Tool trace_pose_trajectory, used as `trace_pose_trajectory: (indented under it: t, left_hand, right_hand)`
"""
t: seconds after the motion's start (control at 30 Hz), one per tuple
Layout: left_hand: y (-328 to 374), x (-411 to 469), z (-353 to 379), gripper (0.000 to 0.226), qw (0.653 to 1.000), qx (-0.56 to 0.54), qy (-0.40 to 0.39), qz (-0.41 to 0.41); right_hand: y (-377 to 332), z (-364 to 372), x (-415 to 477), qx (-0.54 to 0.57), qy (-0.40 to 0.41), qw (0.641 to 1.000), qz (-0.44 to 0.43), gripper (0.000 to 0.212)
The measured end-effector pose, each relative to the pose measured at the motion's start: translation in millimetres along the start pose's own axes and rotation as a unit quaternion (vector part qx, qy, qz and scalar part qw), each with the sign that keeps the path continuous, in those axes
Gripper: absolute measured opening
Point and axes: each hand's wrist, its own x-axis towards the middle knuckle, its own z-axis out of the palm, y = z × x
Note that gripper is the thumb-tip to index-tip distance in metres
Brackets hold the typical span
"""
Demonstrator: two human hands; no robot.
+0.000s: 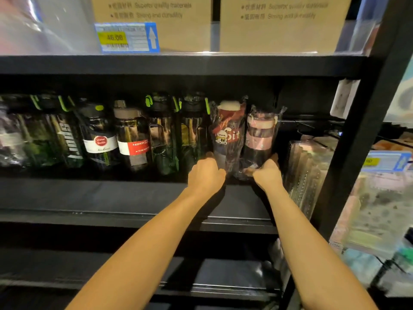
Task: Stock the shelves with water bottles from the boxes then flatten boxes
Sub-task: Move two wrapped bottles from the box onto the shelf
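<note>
Two plastic-wrapped water bottles stand side by side on the black shelf (111,193): a red cartoon-print bottle (228,135) with a white cap and a pink-banded bottle (261,137). My left hand (205,175) grips the red bottle's base from the left. My right hand (268,173) holds the pink bottle's base from the right. Both bottles are upright at the right end of a row of dark bottles (134,135).
The row holds several dark bottles with green or brown caps. Cardboard boxes (283,23) and a price tag (127,38) sit on the shelf above. Clear packaged goods (308,173) stand to the right, beside a black upright post (357,142). A lower shelf lies below.
</note>
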Motion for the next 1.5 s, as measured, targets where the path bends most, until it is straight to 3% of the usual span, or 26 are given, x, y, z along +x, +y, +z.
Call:
trace_pose_trajectory:
  t: [0.13, 0.27, 0.4, 0.5, 0.67, 0.77, 0.87, 1.1, 1.3, 1.5]
  left_hand:
    - [-17.4, -15.5, -10.8, 0.031, 0.982, 0.164, 0.034, 0.083]
    - [-33.4, -40.8, -21.1, 0.034, 0.957, 0.255, 0.038, 0.136]
    - [-39.7, -74.5, -34.5, 0.041, 0.948, 0.272, 0.007, 0.162]
    - [-45.5, -105.9, -46.9, 0.044, 0.944, 0.272, -0.001, 0.186]
    - [-71.4, -162.4, -59.7, 0.048, 0.957, 0.213, -0.036, 0.191]
    - [-94.3, -201.4, -52.0, 0.053, 0.949, 0.232, -0.067, 0.201]
    - [-129.1, -244.6, -21.3, 0.05, 0.941, 0.236, -0.078, 0.229]
    - [-192.6, -312.6, 86.4, 0.051, 0.925, 0.262, -0.201, 0.188]
    - [-262.6, -374.0, 222.1, 0.047, 0.923, 0.215, -0.306, 0.095]
    - [-323.1, -436.0, 344.3, 0.053, 0.892, 0.288, -0.343, 0.052]
  right_hand:
    - [-19.1, -26.6, -49.6, -0.194, 0.036, 0.979, -0.051, 0.088]
    - [-22.1, -43.3, -95.8, -0.301, 0.066, 0.948, -0.076, 0.1]
    - [-18.7, -51.5, -150.1, -0.38, 0.086, 0.907, -0.161, 0.071]
    - [-14.6, -48.7, -197.2, -0.41, 0.077, 0.885, -0.209, 0.07]
    - [11.6, -26.6, -275.9, -0.409, 0.099, 0.879, -0.226, 0.068]
    - [39.6, -13.2, -318.5, -0.398, 0.093, 0.886, -0.217, 0.063]
    - [86.6, 9.6, -356.0, -0.401, 0.071, 0.896, -0.179, 0.058]
    - [205.2, 77.1, -398.1, -0.441, -0.036, 0.889, -0.119, 0.051]
    - [323.3, 150.4, -409.5, -0.439, -0.143, 0.884, -0.076, 0.052]
    - [463.3, 233.4, -420.4, -0.443, -0.205, 0.869, -0.076, 0.059]
